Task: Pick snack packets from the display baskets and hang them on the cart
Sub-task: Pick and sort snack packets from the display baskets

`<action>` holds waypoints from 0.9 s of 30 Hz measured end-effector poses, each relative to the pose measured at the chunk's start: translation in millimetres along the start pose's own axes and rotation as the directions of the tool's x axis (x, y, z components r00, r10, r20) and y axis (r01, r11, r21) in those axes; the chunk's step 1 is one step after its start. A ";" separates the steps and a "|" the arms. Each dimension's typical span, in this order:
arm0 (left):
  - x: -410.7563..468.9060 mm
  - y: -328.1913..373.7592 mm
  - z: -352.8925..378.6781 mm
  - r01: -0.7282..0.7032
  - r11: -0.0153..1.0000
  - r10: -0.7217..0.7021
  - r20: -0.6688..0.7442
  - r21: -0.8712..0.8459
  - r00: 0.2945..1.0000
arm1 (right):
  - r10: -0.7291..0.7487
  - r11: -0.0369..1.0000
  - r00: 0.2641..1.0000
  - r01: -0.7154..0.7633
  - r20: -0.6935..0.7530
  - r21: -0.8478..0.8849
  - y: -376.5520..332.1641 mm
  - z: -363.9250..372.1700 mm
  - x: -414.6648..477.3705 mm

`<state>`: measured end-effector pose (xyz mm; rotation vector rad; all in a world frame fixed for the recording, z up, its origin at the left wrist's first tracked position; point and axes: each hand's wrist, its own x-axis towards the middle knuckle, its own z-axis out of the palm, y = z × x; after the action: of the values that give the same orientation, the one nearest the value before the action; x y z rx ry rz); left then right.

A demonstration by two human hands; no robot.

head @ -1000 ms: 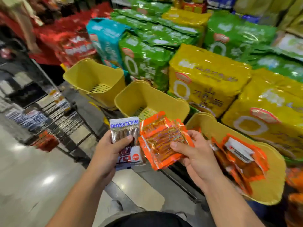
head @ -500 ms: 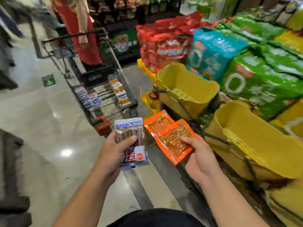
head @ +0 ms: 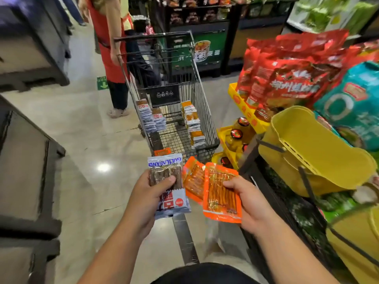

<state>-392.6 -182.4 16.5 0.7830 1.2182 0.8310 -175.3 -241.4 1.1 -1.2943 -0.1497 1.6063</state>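
My left hand (head: 146, 198) grips a white and blue snack packet (head: 167, 181) with dark sticks showing through it. My right hand (head: 249, 203) holds two orange snack packets (head: 220, 193), fanned side by side. Both hands are low in the middle of the view, just short of the wire shopping cart (head: 205, 111). Rows of white packets (head: 150, 117) hang inside the cart's left side and orange-topped packets (head: 192, 121) on its right side. A yellow display basket (head: 311, 152) stands tilted to my right.
A person in a red apron (head: 111, 54) stands at the cart's far end, one hand by its rim. Red, teal and green bags (head: 297, 78) fill the display at right, with a second yellow basket (head: 356, 242) lower right. Dark pallets (head: 26, 181) lie left.
My view has swung left from the display baskets toward the cart, which now stands straight ahead and nearer. Both hands keep their packets.
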 end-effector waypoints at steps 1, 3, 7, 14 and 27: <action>8.3 2.9 -1.0 -0.001 1.000 0.001 -0.013 -0.003 1.000 | 0.017 0.999 1.000 -0.016 0.022 -0.046 -7.0 2.9 11.1; 30.0 11.5 -2.4 -0.016 1.000 0.016 -0.051 -0.003 0.999 | 0.073 0.987 0.992 -0.057 0.101 -0.152 -25.5 12.4 38.6; 75.6 34.8 1.4 -0.058 0.998 0.059 -0.133 0.010 0.989 | 0.226 0.917 0.912 -0.081 0.341 -0.390 -68.3 35.8 101.0; 154.0 73.8 11.2 -0.096 0.995 0.085 -0.346 -0.014 0.934 | 0.389 0.865 0.780 -0.125 0.491 -0.486 -128.2 73.4 210.3; 260.1 72.6 -26.1 0.041 0.996 -0.072 -0.432 -0.080 0.899 | 0.230 0.885 0.961 -0.141 0.154 -0.444 -120.9 99.5 353.7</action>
<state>-389.7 81.3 -47.3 0.5131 1.5905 1.0294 -142.8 126.9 -112.6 -1.5090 -0.5474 1.9450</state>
